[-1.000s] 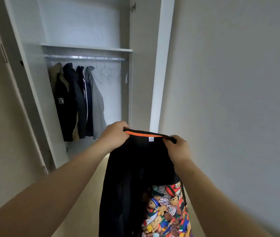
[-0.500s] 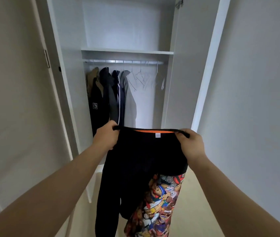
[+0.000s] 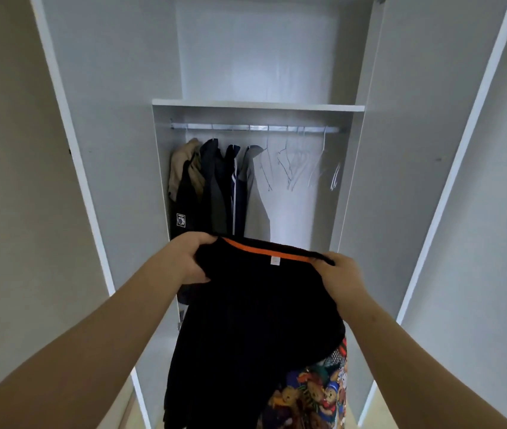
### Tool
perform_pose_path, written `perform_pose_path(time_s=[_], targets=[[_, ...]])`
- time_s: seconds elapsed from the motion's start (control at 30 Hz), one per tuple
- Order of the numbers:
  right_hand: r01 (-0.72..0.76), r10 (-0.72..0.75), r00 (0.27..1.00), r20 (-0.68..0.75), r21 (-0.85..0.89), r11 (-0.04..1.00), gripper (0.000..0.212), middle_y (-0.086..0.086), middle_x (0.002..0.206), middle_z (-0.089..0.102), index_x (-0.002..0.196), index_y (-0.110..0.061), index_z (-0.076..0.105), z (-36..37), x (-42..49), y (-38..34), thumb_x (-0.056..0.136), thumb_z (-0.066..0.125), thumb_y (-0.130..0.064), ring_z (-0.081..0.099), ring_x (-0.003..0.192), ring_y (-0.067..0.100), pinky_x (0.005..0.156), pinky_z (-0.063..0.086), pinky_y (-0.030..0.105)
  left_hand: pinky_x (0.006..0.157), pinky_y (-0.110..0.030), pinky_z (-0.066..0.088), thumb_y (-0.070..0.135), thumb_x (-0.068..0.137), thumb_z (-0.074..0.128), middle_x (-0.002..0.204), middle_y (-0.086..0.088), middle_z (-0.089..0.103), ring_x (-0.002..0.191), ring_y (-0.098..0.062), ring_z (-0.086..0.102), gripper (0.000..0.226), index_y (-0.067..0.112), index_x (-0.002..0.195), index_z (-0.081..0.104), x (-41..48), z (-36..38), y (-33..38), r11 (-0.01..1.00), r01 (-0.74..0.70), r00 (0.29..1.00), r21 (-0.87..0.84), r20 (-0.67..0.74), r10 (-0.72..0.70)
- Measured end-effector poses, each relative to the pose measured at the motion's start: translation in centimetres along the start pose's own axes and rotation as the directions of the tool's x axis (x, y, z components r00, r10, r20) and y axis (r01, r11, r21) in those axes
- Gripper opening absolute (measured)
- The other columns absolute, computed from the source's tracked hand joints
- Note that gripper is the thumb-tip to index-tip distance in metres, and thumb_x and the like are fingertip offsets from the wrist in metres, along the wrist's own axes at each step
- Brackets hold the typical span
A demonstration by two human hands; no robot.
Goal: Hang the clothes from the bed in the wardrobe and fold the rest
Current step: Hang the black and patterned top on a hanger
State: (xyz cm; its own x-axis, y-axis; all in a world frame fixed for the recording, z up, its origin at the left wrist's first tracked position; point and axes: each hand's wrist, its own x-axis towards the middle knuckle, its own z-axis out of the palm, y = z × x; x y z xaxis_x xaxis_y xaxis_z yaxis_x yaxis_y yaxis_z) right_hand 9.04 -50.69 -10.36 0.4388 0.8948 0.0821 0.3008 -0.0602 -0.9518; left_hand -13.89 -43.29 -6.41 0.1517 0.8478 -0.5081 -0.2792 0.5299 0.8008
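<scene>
I hold a black garment [image 3: 252, 329] with an orange inner collar stripe up in front of the open wardrobe [image 3: 255, 105]. My left hand [image 3: 184, 261] grips its left shoulder and my right hand [image 3: 343, 278] grips its right shoulder. A colourful bear-print cloth [image 3: 314, 394] hangs below the black garment at the lower right. Inside the wardrobe a metal rail [image 3: 255, 127] carries several dark and beige jackets [image 3: 212, 187] on the left and several bare wire hangers [image 3: 301, 162] on the right.
The wardrobe's two white doors stand open, the left door [image 3: 69, 134] and the right door [image 3: 450, 150] flanking me. A shelf sits above the rail. Plain walls lie beyond both doors.
The view has swung to face the wardrobe and come much closer. Both hands have kept their grip on the black garment, which now hangs right before the rail's compartment.
</scene>
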Motion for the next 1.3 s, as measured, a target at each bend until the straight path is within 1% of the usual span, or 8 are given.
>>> perform_pose_path(time_s=[0.1,0.2,0.4,0.57,0.8,1.07,1.13,1.3], targets=[[-0.046,0.047,0.997,0.066,-0.022,0.999,0.014,0.007,0.08,0.069,0.089,-0.015,0.071,1.6,4.0,1.2,0.088,0.057,-0.015,0.067,0.078,0.027,0.075,0.057,0.039,0.058,-0.042,0.05,0.016,0.087,0.061,0.092,-0.014,0.066,0.079,-0.028,0.064,0.023,0.004,0.106,0.057,3.8,0.6,0.8,0.999,-0.009,0.999,0.053,-0.032,0.011],[-0.063,0.067,0.993,0.092,-0.04,0.997,0.011,0.007,0.081,0.07,0.086,-0.016,0.071,3.0,8.3,1.5,0.086,0.06,-0.017,0.068,0.079,0.026,0.077,0.057,0.038,0.04,-0.033,0.052,0.019,0.086,0.063,0.064,-0.013,0.067,0.06,-0.026,0.063,0.016,0.004,0.086,0.061,7.6,1.9,2.1,0.998,-0.041,0.995,0.051,-0.084,0.046],[-0.058,0.062,0.994,0.094,-0.047,0.997,0.011,0.005,0.074,0.065,0.079,-0.016,0.066,7.2,18.9,1.3,0.087,0.059,-0.016,0.062,0.069,0.02,0.07,0.053,0.032,0.039,-0.028,0.053,0.014,0.09,0.058,0.074,-0.012,0.061,0.062,-0.024,0.059,0.013,0.006,0.08,0.06,17.4,4.3,7.7,0.983,-0.164,0.985,0.081,-0.036,0.167],[-0.037,0.057,0.983,0.176,-0.115,0.993,0.012,0.006,0.084,0.065,0.084,-0.014,0.066,11.6,28.3,-0.4,0.089,0.056,-0.02,0.064,0.082,0.022,0.082,0.053,0.035,0.038,-0.028,0.051,0.016,0.089,0.062,0.069,-0.012,0.063,0.059,-0.025,0.061,0.015,0.005,0.078,0.063,24.6,5.7,13.7,0.986,-0.121,0.993,0.117,0.017,0.119],[-0.031,0.059,0.973,0.224,-0.13,0.991,0.026,0.006,0.074,0.061,0.085,-0.006,0.067,16.8,38.3,-2.0,0.093,0.052,-0.026,0.054,0.063,0.013,0.056,0.043,0.021,0.048,-0.031,0.05,0.02,0.09,0.058,0.073,-0.012,0.064,0.064,-0.025,0.061,0.019,0.004,0.081,0.064,32.8,7.9,19.8,0.991,-0.12,0.993,0.06,0.005,0.12],[0.139,-0.147,0.987,-0.06,-0.127,0.982,0.021,-0.003,0.067,0.058,0.084,-0.008,0.063,18.9,50.9,-2.2,0.092,0.049,-0.021,0.048,0.059,0.009,0.055,0.038,0.022,0.054,-0.032,0.048,0.02,0.089,0.053,0.048,-0.008,0.063,0.059,-0.024,0.06,0.024,0.004,0.074,0.063,42.1,10.9,23.8,0.988,-0.141,0.99,-0.061,-0.022,0.14],[0.163,-0.177,0.981,-0.075,-0.166,0.973,0.024,0.006,0.076,0.063,0.091,-0.004,0.063,19.3,54.5,-2.4,0.093,0.047,-0.021,0.048,0.063,0.012,0.062,0.044,0.028,0.055,-0.034,0.049,0.019,0.089,0.052,0.048,-0.008,0.061,0.058,-0.024,0.057,0.024,0.004,0.072,0.061,44.2,11.8,25.1,0.986,-0.142,0.99,-0.092,-0.036,0.139],[0.142,-0.16,0.986,-0.052,-0.258,0.956,0.044,0.011,0.132,0.053,0.134,-0.007,0.046,20.3,62.6,-2.3,0.093,0.05,-0.025,0.053,0.114,0.025,0.089,0.041,0.033,0.062,-0.039,0.051,0.017,0.088,0.05,0.067,-0.012,0.058,0.064,-0.026,0.057,0.022,0.004,0.072,0.059,48.7,13.8,28.0,0.971,-0.159,0.985,-0.178,-0.09,0.144]])
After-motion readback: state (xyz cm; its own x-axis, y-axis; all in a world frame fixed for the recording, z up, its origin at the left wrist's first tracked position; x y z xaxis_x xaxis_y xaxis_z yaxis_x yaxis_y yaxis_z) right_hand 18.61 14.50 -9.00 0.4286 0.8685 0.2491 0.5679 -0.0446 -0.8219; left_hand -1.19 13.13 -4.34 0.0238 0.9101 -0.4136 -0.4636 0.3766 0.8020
